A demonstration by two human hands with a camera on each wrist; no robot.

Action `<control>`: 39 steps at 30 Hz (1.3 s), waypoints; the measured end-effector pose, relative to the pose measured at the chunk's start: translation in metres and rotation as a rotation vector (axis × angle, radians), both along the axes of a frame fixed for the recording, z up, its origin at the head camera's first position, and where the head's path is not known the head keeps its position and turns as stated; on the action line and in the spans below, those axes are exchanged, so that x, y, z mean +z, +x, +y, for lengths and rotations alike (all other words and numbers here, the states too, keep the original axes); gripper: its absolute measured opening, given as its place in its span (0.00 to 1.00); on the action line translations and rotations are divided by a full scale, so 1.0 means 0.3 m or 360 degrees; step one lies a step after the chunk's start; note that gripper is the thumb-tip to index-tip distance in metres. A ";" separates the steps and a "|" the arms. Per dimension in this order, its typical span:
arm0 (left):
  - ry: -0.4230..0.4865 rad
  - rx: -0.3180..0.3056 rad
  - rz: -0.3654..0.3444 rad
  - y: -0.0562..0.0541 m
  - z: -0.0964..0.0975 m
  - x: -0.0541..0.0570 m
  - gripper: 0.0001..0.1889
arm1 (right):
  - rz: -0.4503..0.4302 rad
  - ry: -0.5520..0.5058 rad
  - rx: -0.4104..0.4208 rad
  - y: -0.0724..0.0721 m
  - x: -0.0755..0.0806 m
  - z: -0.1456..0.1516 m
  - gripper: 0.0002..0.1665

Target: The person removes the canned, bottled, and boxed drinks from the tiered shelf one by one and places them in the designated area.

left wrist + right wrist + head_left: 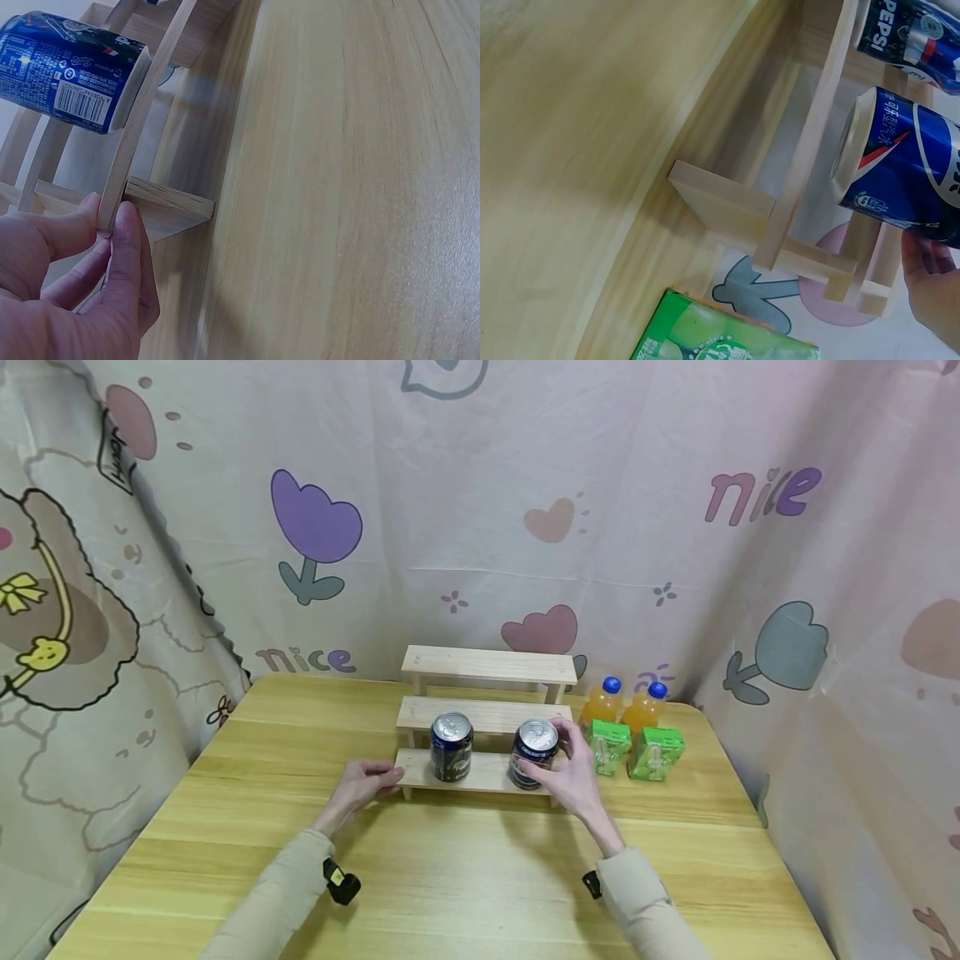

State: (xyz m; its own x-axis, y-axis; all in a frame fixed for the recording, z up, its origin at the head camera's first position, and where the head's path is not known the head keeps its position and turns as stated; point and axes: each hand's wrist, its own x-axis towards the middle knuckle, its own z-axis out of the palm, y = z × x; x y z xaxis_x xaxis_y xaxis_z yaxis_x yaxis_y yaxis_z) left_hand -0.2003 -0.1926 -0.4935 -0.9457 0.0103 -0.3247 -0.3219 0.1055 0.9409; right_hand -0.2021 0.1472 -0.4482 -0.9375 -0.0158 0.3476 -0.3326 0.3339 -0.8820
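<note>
A three-step wooden display rack point(487, 717) stands on the table. My left hand point(358, 787) pinches the left end of its lowest board point(491, 773), thumb on one face and fingers on the other in the left wrist view. On that board's left part stands a dark blue Pepsi can point(452, 753), upright. A second Pepsi can point(532, 753) is held by my right hand point(576, 777), thumb and fingers around its side. In the right wrist view this can point(907, 161) has its base close over the lowest board, near the right end.
Right of the rack stand two green drink cartons point(610, 746), with two blue-capped bottles of orange drink point(603, 702) behind them. A printed curtain point(450, 527) hangs along the back and sides of the wooden table point(465, 877).
</note>
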 end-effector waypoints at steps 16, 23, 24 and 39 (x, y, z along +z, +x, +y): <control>-0.0020 -0.0007 0.0011 0.000 0.001 0.000 0.24 | 0.0053 -0.0133 -0.0061 0.022 0.010 0.072 0.45; -0.0001 0.0000 0.0004 0.000 0.002 -0.002 0.24 | 0.0138 -0.0280 -0.0144 0.033 0.014 0.101 0.45; 0.0005 0.0000 0.0006 0.000 0.002 -0.003 0.23 | 0.0141 -0.0300 -0.0163 0.035 0.014 0.106 0.45; 0.0087 0.0018 0.0030 0.000 0.002 -0.003 0.23 | 0.0068 -0.0476 -0.0401 0.053 -0.001 0.198 0.44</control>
State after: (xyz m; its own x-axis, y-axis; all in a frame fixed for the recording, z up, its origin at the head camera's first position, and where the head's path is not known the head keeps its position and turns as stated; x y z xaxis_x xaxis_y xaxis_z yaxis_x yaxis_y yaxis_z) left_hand -0.2002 -0.1921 -0.4944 -0.9518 0.0168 -0.3062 -0.3050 0.0505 0.9510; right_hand -0.1864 0.2066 -0.4484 -0.8836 0.3210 0.3409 -0.3115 0.1405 -0.9398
